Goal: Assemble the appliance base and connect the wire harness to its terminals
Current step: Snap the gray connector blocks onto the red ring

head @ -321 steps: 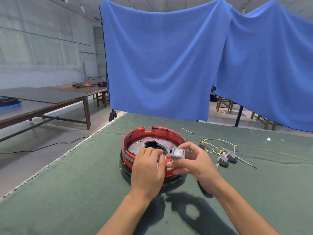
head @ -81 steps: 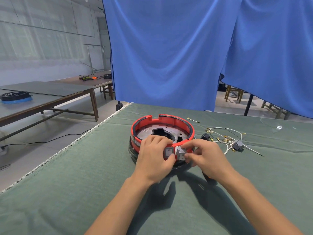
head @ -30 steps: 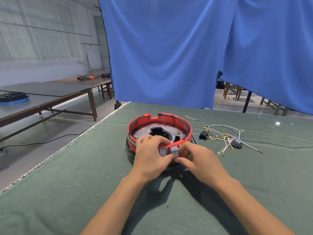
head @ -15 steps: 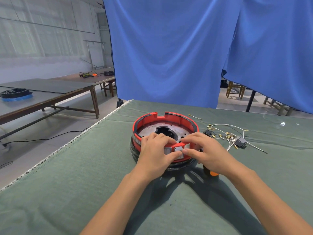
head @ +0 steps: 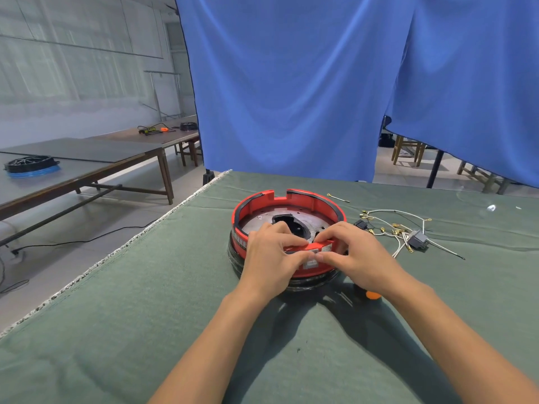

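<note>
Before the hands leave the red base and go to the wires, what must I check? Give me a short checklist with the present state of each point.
1. Grey switch block sits in the near wall of the red base: cannot tell if fully seated, fingers cover it.
2. Left hand and right hand both press at the block: ok.
3. Base rests flat on the green cloth: ok.
4. Wire harness lies free on the cloth to the right of the base, not connected: ok.
5. Orange-tipped tool lies under the right wrist; could be knocked: not ok.
</note>
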### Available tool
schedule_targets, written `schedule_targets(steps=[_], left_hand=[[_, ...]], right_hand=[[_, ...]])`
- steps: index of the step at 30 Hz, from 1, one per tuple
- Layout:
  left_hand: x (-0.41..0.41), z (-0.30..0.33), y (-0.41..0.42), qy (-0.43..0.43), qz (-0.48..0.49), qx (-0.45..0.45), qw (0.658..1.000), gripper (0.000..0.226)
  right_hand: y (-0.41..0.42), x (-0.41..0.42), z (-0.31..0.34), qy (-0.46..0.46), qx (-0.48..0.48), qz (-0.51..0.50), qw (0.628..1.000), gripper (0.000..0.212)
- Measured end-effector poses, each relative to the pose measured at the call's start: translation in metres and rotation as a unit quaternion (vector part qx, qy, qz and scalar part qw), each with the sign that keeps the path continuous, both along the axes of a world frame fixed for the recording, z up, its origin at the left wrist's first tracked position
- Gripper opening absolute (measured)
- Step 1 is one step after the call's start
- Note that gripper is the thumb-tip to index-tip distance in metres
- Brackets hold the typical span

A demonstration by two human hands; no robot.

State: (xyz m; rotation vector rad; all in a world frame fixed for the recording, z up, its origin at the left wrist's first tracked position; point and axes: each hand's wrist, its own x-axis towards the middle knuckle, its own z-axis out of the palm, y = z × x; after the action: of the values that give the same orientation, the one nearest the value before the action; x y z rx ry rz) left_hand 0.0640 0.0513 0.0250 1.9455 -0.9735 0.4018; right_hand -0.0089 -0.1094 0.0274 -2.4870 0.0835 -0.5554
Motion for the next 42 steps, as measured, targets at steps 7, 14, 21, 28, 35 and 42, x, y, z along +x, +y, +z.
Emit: schedule_targets(steps=[7, 14, 21, 28, 35, 42], left_hand=[[0.002, -0.008, 0.001, -0.045, 0.004, -0.002, 0.999, 0.019], [-0.012, -0.013, -0.015, -0.202, 0.097, 0.14, 0.964, 0.019], [-0.014, -0.012, -0.049, -0.233, 0.154, 0.186, 0.942, 0.015], [-0.001, -0.028, -0.056, -0.307, 0.186, 0.144, 0.922, 0.025], [0.003, -0.03, -0.065, -0.315, 0.19, 0.14, 0.919, 0.024], [0.001, -0.026, -0.056, -0.279, 0.149, 0.133, 0.939, 0.027]], right_hand=[[0.004, 0.002, -0.005, -0.028, -0.001, -0.028, 0.999, 0.016], [0.003, -0.002, -0.008, -0.084, 0.052, -0.053, 0.994, 0.017], [-0.041, -0.011, -0.007, -0.159, 0.093, -0.301, 0.936, 0.015], [-0.089, -0.021, -0.038, -0.02, 0.077, -0.44, 0.895, 0.038], [-0.102, -0.012, -0.044, 0.07, 0.077, -0.464, 0.88, 0.047], [-0.11, -0.007, -0.048, 0.072, 0.045, -0.473, 0.877, 0.038]])
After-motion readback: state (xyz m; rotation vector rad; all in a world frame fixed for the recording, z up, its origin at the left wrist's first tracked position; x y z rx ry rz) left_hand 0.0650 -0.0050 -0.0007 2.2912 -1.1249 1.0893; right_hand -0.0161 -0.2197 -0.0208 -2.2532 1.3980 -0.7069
